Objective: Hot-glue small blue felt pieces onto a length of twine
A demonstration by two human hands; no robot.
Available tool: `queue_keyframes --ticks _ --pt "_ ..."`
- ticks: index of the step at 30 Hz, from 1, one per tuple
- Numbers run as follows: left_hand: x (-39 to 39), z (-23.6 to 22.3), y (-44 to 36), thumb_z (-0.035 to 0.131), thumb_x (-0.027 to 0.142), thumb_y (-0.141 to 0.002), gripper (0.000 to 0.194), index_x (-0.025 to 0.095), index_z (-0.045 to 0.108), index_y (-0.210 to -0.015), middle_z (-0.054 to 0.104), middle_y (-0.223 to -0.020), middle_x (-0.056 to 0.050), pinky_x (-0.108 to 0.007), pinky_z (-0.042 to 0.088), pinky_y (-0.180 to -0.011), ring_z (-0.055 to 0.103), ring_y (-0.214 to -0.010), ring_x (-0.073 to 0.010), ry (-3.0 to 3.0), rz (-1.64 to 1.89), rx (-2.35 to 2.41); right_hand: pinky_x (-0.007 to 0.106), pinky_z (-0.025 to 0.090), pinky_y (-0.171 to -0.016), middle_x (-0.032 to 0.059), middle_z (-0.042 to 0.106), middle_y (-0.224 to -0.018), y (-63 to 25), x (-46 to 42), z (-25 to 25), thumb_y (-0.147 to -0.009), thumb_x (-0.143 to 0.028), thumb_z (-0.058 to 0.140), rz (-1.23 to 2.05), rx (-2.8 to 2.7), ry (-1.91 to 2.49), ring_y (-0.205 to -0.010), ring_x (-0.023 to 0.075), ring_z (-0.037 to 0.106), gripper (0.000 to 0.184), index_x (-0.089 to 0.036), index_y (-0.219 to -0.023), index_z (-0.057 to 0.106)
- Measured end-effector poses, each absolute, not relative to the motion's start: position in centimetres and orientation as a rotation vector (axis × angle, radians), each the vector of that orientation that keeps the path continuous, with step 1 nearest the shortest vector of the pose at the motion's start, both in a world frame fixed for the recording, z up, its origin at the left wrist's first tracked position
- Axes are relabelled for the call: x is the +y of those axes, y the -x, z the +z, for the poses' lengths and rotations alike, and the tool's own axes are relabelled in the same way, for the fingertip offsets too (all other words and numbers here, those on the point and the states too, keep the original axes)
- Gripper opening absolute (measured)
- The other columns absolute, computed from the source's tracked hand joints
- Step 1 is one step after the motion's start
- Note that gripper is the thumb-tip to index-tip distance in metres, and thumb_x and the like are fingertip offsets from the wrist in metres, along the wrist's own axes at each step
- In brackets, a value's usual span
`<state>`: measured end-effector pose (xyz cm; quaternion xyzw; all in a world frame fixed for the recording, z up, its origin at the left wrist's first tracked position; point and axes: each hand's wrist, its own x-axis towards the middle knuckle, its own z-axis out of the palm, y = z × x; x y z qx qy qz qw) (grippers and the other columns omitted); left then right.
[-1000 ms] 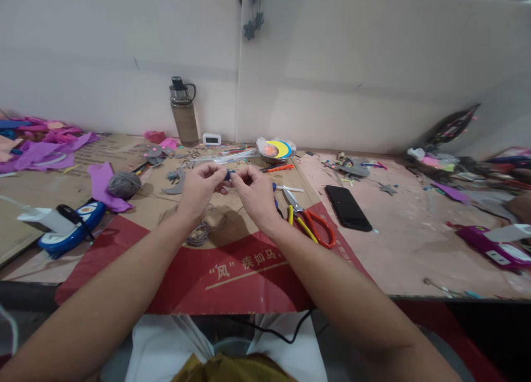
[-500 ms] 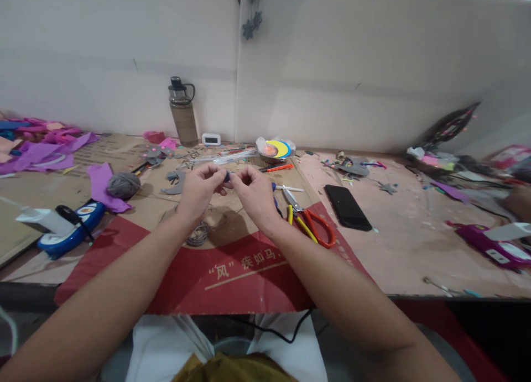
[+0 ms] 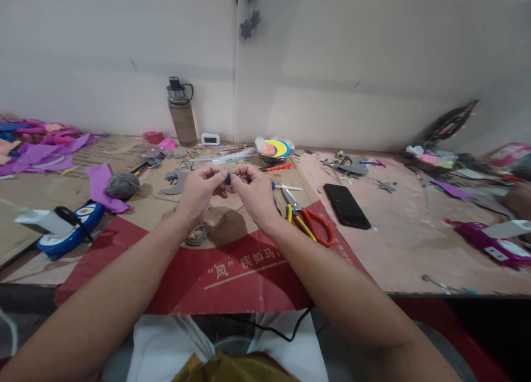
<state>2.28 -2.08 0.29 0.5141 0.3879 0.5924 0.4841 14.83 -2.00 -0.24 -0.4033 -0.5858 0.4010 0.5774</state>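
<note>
Between my two hands, held at the fingertips, is a small dark blue piece [image 3: 228,178] whose kind is too small to make out. My left hand [image 3: 203,189] pinches it from the left, and my right hand [image 3: 254,191] pinches it from the right, thumbs close together. Both hands are above the brown and red cardboard sheet [image 3: 249,293]. Under my left wrist lies a coil of grey cord [image 3: 196,235]. A grey crescent-shaped piece [image 3: 177,184] rests just left of my left hand. Red-handled scissors [image 3: 319,227] and yellow-handled pliers [image 3: 305,227] lie right of my right wrist.
A grey yarn ball [image 3: 123,186] sits left on purple felt [image 3: 99,186]. A blue power strip [image 3: 74,233] is nearer. A bottle [image 3: 182,116] and a bowl [image 3: 276,155] stand at the back. A phone [image 3: 347,205] lies right. Another person's hand [image 3: 520,199] shows at the far right.
My hands stay nearly in place, fingers shifting slightly around the small blue piece. The other person's hand at the far right has moved a little.
</note>
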Motion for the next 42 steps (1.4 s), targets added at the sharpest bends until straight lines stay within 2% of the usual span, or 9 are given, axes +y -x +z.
queue_keyframes --ticks 7,15,21,27,31,36,42 --pt "-2.0 0.4 -1.9 0.071 0.031 -0.071 0.022 0.018 0.063 -0.086 0.069 -0.070 -0.002 -0.023 0.049 -0.044 0.067 -0.054 -0.0162 -1.273 1.352 0.954 0.022 0.034 -0.051 -0.0067 0.045 -0.058 -15.2 -2.2 0.1 -0.072 -0.022 0.056 0.929 -1.361 0.986 -0.054 0.0083 0.037 0.004 -0.020 -0.070 0.054" --pt "-2.2 0.6 -2.0 0.073 0.031 -0.070 0.018 0.017 0.062 -0.075 0.064 -0.060 -0.001 -0.018 0.039 -0.035 0.064 -0.048 -0.0137 -1.428 1.380 1.061 0.022 0.034 -0.051 -0.0048 0.052 -0.061 -15.2 -2.3 -0.5 -0.075 -0.031 0.059 0.854 -1.454 1.003 -0.053 0.0087 0.041 0.012 -0.020 -0.074 0.056" --pt "-1.8 0.3 -1.7 0.071 0.031 -0.073 0.016 0.017 0.062 -0.072 0.058 -0.047 0.001 -0.017 0.028 -0.032 0.047 -0.034 -0.0072 -1.380 1.347 1.079 0.023 0.033 -0.052 -0.0046 0.052 -0.061 -15.1 -1.9 -0.9 -0.074 -0.030 0.057 0.827 -1.467 1.039 -0.054 0.0091 0.040 0.011 -0.019 -0.073 0.058" --pt "-2.0 0.8 -1.9 0.076 0.032 -0.067 0.022 0.014 0.067 -0.075 0.064 -0.059 -0.003 -0.018 0.038 -0.038 0.060 -0.048 -0.0112 -1.240 1.291 0.946 0.023 0.030 -0.052 -0.0064 0.046 -0.057 -15.4 -2.0 -0.3 -0.072 -0.027 0.057 0.868 -1.406 1.056 -0.053 0.0086 0.037 0.009 -0.019 -0.069 0.056" --pt "-1.9 0.5 -1.8 0.077 0.029 -0.066 0.021 0.015 0.068 -0.079 0.066 -0.063 -0.003 -0.019 0.040 -0.039 0.061 -0.049 -0.0115 -1.311 1.302 0.963 0.023 0.029 -0.050 -0.0064 0.047 -0.056 -15.4 -2.1 -0.5 -0.072 -0.028 0.058 0.871 -1.411 1.050 -0.051 0.0085 0.037 0.010 -0.019 -0.069 0.055" --pt "-1.7 0.2 -1.7 0.073 0.028 -0.070 0.014 0.017 0.065 -0.072 0.061 -0.053 0.000 -0.019 0.036 -0.037 0.056 -0.042 -0.0099 -1.368 1.331 1.032 0.023 0.033 -0.052 -0.0042 0.054 -0.061 -15.3 -2.0 -1.0 -0.074 -0.031 0.058 0.847 -1.454 1.037 -0.053 0.0088 0.041 0.012 -0.019 -0.074 0.058" --pt "-1.6 0.1 -1.6 0.070 0.028 -0.071 0.012 0.018 0.064 -0.072 0.056 -0.047 0.002 -0.019 0.029 -0.036 0.049 -0.037 -0.0087 -1.392 1.332 1.111 0.024 0.034 -0.055 -0.0039 0.054 -0.063 -15.2 -1.9 -0.9 -0.076 -0.032 0.058 0.840 -1.476 1.063 -0.056 0.0096 0.043 0.014 -0.019 -0.074 0.057"
